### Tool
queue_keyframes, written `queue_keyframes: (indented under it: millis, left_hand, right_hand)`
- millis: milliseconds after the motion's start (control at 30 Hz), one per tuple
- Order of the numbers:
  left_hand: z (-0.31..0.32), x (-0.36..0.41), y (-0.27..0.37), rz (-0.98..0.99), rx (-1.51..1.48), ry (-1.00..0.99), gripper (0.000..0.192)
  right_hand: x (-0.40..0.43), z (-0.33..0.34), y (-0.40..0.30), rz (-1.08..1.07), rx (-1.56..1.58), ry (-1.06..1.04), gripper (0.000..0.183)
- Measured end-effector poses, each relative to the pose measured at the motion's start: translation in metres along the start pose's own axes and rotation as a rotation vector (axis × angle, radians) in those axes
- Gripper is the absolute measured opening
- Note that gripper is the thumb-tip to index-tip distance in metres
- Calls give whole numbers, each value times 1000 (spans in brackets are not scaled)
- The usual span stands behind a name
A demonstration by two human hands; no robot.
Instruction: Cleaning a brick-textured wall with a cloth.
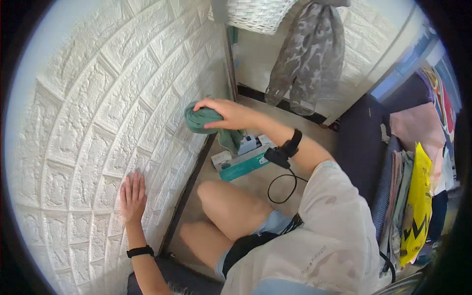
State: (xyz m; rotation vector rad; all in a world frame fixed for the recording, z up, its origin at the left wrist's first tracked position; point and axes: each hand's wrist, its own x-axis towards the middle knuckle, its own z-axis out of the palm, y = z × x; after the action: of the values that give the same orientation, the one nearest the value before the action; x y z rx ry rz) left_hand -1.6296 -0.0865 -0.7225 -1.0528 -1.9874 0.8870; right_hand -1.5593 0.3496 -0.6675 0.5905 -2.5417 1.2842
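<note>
A rolled or bunched green cloth (pixel 202 118) is held in my right hand (pixel 226 115) against or close to the white brick-pattern wall (pixel 121 92). One loose end of the cloth hangs below the hand. My left hand (pixel 134 197) lies with its fingers extended on the same wall, lower and to the left, with nothing in it. Both wrists wear black bands; the right one carries a small black device with a cable.
Teal-and-white boxes (pixel 243 164) stand on the floor by the wall. A grey patterned scarf (pixel 308 62) hangs below a white woven basket (pixel 258 14). At right are a dark padded surface (pixel 354 143), folded fabrics (pixel 396 199) and a yellow bag (pixel 416 210).
</note>
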Motion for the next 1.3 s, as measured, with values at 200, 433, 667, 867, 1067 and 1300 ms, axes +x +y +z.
queue_keyframes:
  millis: [200, 433, 667, 867, 1067, 1300]
  left_hand:
    - [-8, 4, -3, 11, -6, 27, 60]
    - [-8, 5, -3, 34, -43, 68, 58]
    - [-15, 7, -6, 51, -147, -3, 62]
    - [-20, 21, 2, -67, -377, 198, 50]
    - [-28, 67, 17, -94, -476, 274, 47]
    - [-56, 142, 8, -31, -509, 175, 49]
  right_hand:
    - [9, -78, -72, 1, -197, -186, 46]
    - [-5, -150, -138, 116, -530, -304, 46]
    - [-78, -195, -134, 197, -726, 40, 45]
    - [-154, -205, -113, 169, -919, 335, 43]
    - [-239, -227, -75, 380, -1045, 875, 43]
    - [-292, -248, -57, 776, -1112, 864, 43]
